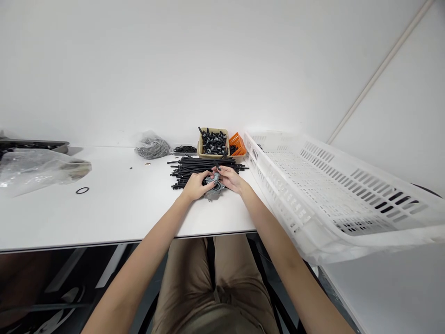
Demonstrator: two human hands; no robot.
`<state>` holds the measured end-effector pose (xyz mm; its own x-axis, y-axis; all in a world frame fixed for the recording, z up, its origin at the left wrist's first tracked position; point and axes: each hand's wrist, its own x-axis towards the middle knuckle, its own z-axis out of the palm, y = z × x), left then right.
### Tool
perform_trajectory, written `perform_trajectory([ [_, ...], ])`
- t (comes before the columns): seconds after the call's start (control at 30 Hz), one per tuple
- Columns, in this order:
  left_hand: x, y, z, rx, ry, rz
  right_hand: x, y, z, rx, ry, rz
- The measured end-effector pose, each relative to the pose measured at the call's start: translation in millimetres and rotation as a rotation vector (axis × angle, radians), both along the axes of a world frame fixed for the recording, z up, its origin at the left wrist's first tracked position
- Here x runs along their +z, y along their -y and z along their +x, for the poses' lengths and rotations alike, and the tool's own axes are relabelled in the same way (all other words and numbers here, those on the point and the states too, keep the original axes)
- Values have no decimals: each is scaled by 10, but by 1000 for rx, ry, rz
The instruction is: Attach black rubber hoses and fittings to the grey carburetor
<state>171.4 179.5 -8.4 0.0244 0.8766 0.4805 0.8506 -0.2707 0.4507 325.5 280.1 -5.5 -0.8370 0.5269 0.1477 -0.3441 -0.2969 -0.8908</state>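
The left hand (196,186) is curled closed around a grey metal part (212,196), thumb across its front, apparently to steady it low over the desk (139,208) so that the other side stays reachable. The right hand (231,178) is partly closed, fingers bent in at the top of the same part beside a small dark piece; whether it pinches that piece, I cannot tell. Just behind lies a heap of black tubes (186,172), laid roughly side by side, probably so single ones pull out easily. Beyond, a tan bin (199,152) of black fittings (213,141), an orange basket (238,141) and a shallow tray of black rings (185,149) seem grouped for short reaches. Left of these sits a bag of grey pieces (153,146); farther left are a loose black ring (82,190), a clear plastic bag (38,172) and a dark tray (61,147). A white crate (288,208) stands along the right, perhaps there to be within arm's reach. No brand, label or writing can be read anywhere
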Motion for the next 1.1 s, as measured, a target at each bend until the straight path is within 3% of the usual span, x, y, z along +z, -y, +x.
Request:
perform_trajectory([
  [0.2, -9, 9, 1, 17, -15, 20, 4, -36, 82, 122, 6, 13],
  [0.53, -29, -1, -8, 5, 3, 11, -22, -26, 33, 36, 60, 86],
  [0.9, -11, -5, -6, -5, 15, 4, -77, -98, 27, 33, -4, -109],
  [1.1, -11, -4, 0, 7, 14, -2, -19, -54, 49, 50, 26, -36],
])
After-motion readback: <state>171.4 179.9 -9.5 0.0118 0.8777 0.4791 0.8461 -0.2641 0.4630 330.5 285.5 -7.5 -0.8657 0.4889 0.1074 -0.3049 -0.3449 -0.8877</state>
